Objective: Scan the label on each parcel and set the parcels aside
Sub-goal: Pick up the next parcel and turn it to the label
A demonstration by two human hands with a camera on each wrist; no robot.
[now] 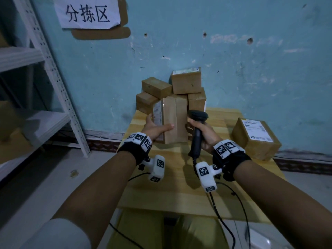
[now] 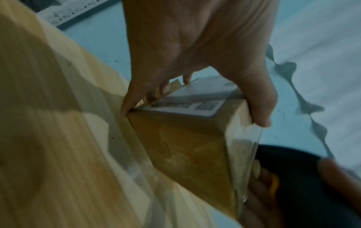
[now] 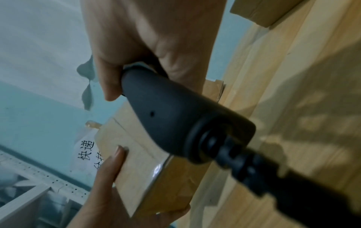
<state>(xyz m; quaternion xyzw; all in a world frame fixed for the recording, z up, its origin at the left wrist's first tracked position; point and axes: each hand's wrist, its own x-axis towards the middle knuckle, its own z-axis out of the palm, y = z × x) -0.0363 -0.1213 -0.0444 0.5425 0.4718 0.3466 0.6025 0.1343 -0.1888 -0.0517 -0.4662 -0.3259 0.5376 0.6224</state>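
My left hand (image 1: 156, 127) grips a taped brown cardboard parcel (image 1: 173, 119) that stands on end above the wooden table (image 1: 170, 186). Its thumb lies across the near face and its fingers wrap the left side, where a white label (image 1: 157, 114) faces left. In the left wrist view the same hand (image 2: 195, 64) holds the parcel (image 2: 185, 141) by its labelled face (image 2: 187, 103). My right hand (image 1: 202, 133) grips the handle of a black barcode scanner (image 1: 197, 123), just right of the parcel. The right wrist view shows the scanner handle (image 3: 171, 117) in that hand (image 3: 148, 46), with the parcel (image 3: 140, 172) behind.
Several brown parcels (image 1: 186, 81) are piled against the blue wall at the table's far edge. One labelled parcel (image 1: 256, 137) lies alone at the table's right. The scanner cable (image 1: 231, 221) trails off the near edge. A white metal shelf (image 1: 53, 69) stands to the left.
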